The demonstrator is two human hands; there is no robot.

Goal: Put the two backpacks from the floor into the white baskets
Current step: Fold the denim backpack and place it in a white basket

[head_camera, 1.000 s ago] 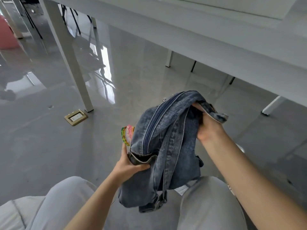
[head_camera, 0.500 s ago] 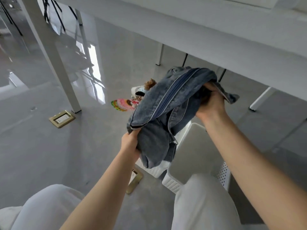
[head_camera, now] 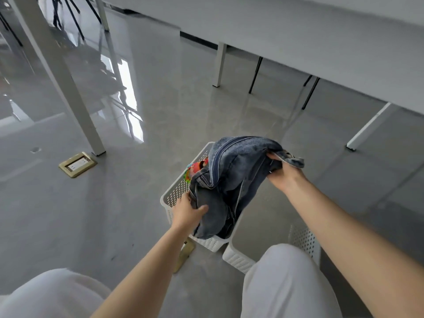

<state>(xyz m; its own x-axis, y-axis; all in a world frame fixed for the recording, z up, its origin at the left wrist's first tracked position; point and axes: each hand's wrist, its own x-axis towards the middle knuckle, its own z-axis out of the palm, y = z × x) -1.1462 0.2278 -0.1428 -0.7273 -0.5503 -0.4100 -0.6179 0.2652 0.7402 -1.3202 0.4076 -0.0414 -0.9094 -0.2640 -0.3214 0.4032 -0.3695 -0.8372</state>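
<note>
A blue denim backpack (head_camera: 231, 177) hangs over a white perforated basket (head_camera: 177, 195), its lower end dipping inside the rim. My left hand (head_camera: 187, 212) grips the bag's lower left side. My right hand (head_camera: 283, 174) holds its top right end, where a strap sticks out. Something multicoloured (head_camera: 195, 169) shows in the basket behind the bag. A second white basket (head_camera: 236, 258) stands to the right, partly hidden by my right knee.
White table legs (head_camera: 68, 88) rise at the left and a long white tabletop (head_camera: 298, 42) spans the back. A brass floor socket (head_camera: 77, 164) lies at the left; another brass piece (head_camera: 184, 255) sits by the basket. Glossy grey floor all around.
The backpack has come down and toward me, from above the baskets into the left basket's opening. Both hands kept their hold and moved with it.
</note>
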